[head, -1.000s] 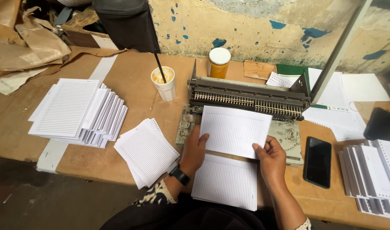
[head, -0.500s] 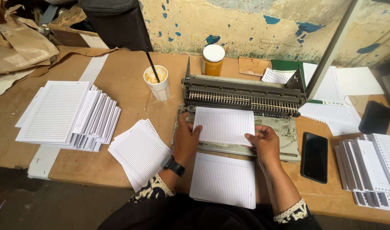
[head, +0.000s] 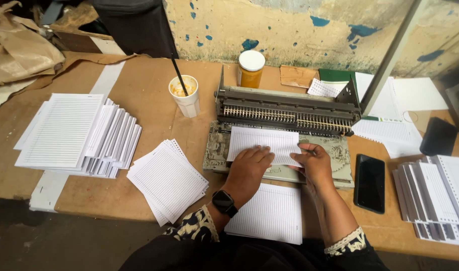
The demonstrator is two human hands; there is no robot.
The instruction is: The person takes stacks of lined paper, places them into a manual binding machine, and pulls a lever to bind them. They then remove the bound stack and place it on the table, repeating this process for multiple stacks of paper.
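Sheets (head: 262, 143) are being fed into the puncher (head: 284, 113): left hand (head: 247, 168) pressing flat, right hand (head: 314, 163) pinching the edge. Edge alignment against the comb is being called for next.

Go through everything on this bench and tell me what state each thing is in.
Jar: lid on.
Cup: upright, uncovered, stick inside.
Phone: screen dark, lying flat.
Lined sheets: flat on punching machine, under both hands.
Left hand: pressing sheets.
Right hand: pinching sheets' edge.
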